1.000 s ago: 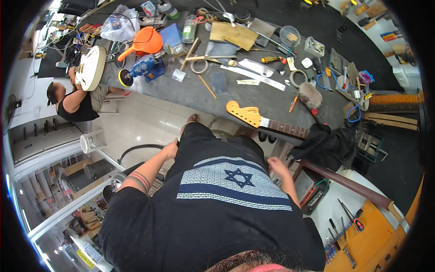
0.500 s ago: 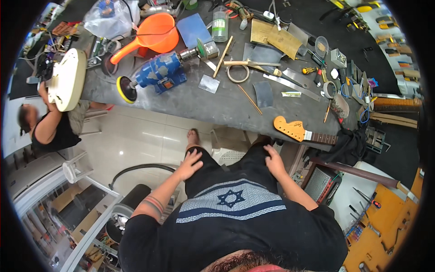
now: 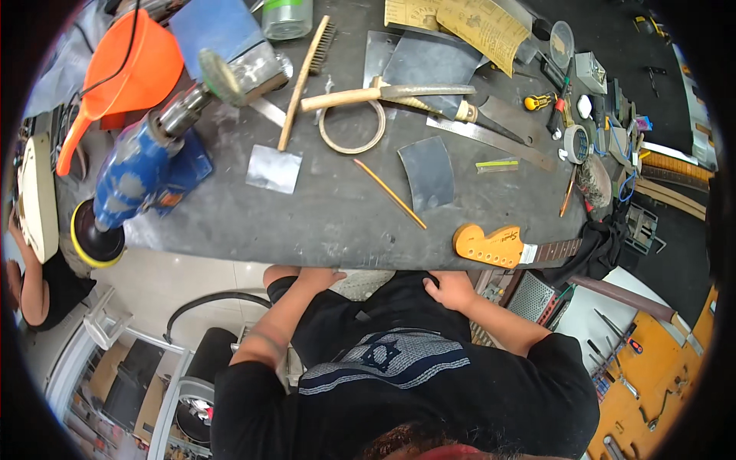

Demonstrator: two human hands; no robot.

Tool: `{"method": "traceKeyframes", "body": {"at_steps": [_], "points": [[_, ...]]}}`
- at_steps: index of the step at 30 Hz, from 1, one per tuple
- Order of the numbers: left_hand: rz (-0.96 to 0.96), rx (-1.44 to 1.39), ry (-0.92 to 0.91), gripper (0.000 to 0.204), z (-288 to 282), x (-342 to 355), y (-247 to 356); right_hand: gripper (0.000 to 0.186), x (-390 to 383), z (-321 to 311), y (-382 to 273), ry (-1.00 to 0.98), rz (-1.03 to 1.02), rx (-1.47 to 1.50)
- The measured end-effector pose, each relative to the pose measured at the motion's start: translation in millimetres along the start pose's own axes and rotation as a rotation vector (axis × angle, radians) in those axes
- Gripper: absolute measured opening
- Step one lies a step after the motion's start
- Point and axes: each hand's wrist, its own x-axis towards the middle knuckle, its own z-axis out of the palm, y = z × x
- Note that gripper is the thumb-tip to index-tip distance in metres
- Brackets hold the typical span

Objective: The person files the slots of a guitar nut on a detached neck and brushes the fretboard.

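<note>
Both hands, left (image 3: 318,277) and right (image 3: 451,290), rest loosely curled and empty at the workbench (image 3: 337,222) edge (apparently bracing), guitar neck (image 3: 506,247) nearby.

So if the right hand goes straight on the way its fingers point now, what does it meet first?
The right hand rests at the near edge of the workbench, fingers pointing up and left. Going on, it would probably meet the pencil first; depth is unclear.
</note>
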Motion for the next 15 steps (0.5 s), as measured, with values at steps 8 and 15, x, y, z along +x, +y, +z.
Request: {"method": "traceKeyframes", "body": {"at_steps": [8, 15], "points": [[0.076, -0.201, -0.21, 0.054, 64, 106, 37, 0.053, 44, 8, 66, -0.022, -0.046, 0.164], [0.125, -0.217, -0.261, 0.054, 103, 132, 53, 0.049, 80, -27, 51, 0.031, -0.113, -0.018]]}}
